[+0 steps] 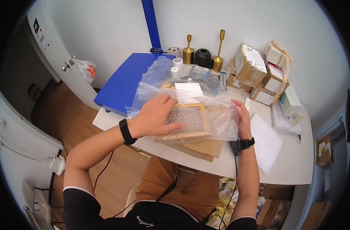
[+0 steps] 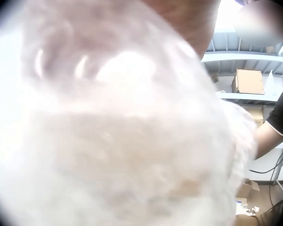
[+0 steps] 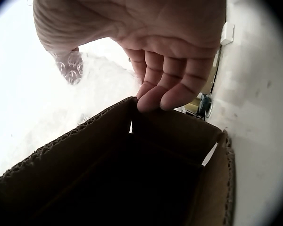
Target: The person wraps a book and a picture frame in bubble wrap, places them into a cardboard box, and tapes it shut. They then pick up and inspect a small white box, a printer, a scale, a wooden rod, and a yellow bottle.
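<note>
A light wooden frame (image 1: 204,118) lies under clear bubble wrap (image 1: 224,115) at the table's front. My left hand (image 1: 154,115) rests on the wrapped frame's left side, its thumb extended across it. Bubble wrap fills most of the left wrist view, blurred. My right hand (image 1: 242,119) is at the wrap's right edge with curled fingers. In the right wrist view, the wrap (image 3: 104,70) passes between its thumb, seen through the film, and its fingers (image 3: 184,92). Below those fingertips gapes a brown cardboard box (image 3: 217,188), its inside dark. A cardboard box (image 1: 205,148) also shows beneath the frame.
A blue panel (image 1: 123,82) stands at the back left. Brass candlesticks (image 1: 217,61) and a black round object (image 1: 202,58) line the wall. Several taped boxes (image 1: 249,67) are stacked at the back right. White foam sheet (image 1: 267,143) lies right of my arm.
</note>
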### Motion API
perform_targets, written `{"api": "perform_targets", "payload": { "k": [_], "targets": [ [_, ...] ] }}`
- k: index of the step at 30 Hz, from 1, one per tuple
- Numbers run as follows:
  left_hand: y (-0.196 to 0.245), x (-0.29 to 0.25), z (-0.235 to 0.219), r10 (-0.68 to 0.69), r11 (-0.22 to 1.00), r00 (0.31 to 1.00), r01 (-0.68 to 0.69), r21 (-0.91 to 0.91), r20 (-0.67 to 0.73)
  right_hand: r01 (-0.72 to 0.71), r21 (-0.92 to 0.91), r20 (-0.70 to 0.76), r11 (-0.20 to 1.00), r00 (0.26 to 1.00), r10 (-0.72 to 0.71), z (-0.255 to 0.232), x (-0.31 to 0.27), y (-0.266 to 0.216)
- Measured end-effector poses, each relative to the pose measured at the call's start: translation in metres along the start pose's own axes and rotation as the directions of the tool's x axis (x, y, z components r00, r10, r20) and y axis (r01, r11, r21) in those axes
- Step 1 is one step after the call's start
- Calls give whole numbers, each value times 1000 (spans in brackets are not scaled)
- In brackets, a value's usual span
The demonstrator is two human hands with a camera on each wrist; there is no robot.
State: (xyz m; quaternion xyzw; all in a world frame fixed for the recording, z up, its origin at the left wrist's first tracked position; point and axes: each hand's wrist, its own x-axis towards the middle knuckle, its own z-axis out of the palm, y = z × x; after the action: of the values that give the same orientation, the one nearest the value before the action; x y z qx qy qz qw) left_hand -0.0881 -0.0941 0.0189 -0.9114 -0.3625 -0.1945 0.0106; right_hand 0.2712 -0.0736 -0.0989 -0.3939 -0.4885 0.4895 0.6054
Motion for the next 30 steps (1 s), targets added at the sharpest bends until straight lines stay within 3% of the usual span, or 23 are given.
{"api": "perform_targets", "payload": {
  "k": [5,7,8,10,11,13,17,19,25,30],
  "targets": [
    [-7,6,-7,-111,988,994,112,-102,20,2,9,2,1000,1000,-2,2,-1,-2],
    [-9,9,-16,-156,979,972,176,-105,173,-1,43,6,999,1000,1,2,0,0],
    [-6,8,-21,-157,979,972,177,-105,173,-2,43,6,999,1000,2,2,0,1],
    [5,5,-32,-68,953,980,119,-277,188,-1,56,2,998,1000,1,1,1,3],
    [13,2,-36,-68,953,979,120,-279,190,-3,56,1,998,1000,3,0,2,3],
    [32,-10,-38,225,964,974,-220,-148,25,16,36,-17,999,1000,-15,-2,2,4],
    [64,-34,-27,362,923,932,-358,-139,3,9,15,-55,1000,998,-8,-4,3,6],
    [75,-44,-18,499,866,865,-499,16,-57,36,-2,-113,999,993,-36,-2,3,5],
    [95,-80,-13,609,788,793,-605,109,3,66,-60,-162,996,984,-75,-4,3,3],
    [108,-111,-11,506,835,862,-498,234,28,29,-58,-178,998,983,-39,-6,4,3]
  ]
}}
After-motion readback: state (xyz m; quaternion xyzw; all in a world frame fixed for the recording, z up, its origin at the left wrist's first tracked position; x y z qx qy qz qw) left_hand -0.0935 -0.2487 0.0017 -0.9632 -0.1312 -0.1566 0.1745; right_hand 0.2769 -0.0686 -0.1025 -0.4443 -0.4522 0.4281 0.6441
